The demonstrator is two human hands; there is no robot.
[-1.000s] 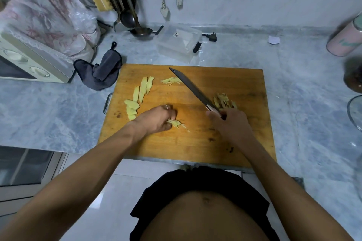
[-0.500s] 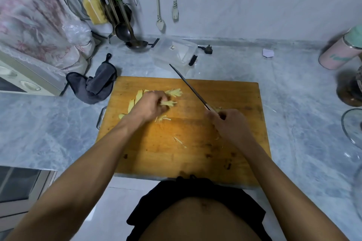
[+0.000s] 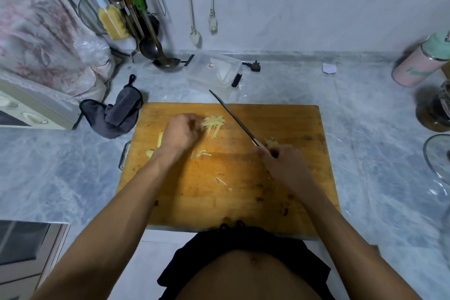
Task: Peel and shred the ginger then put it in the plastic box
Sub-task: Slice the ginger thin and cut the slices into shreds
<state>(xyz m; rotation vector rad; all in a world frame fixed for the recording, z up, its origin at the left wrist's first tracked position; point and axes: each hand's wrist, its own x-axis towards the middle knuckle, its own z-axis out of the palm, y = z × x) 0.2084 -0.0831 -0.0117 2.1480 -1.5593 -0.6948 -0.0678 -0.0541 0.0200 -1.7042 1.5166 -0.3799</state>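
Note:
On the wooden cutting board my left hand rests with curled fingers at a pile of pale ginger shreds near the board's far edge. Whether the fingers still pinch any shreds is hidden. Ginger slices peek out left of that hand. A few loose shreds lie mid-board. My right hand grips the handle of a knife, its blade pointing away to the upper left. A ginger lump sits just beyond that hand. The clear plastic box stands behind the board.
A grey cloth lies left of the board, beside a toaster oven. Ladles and utensils hang at the back wall. A pink canister, a dark jar and a glass lid stand at the right.
My left hand carried a pinch of shreds from the near middle of the board up to the pile at the far edge. The knife hand stayed roughly in place.

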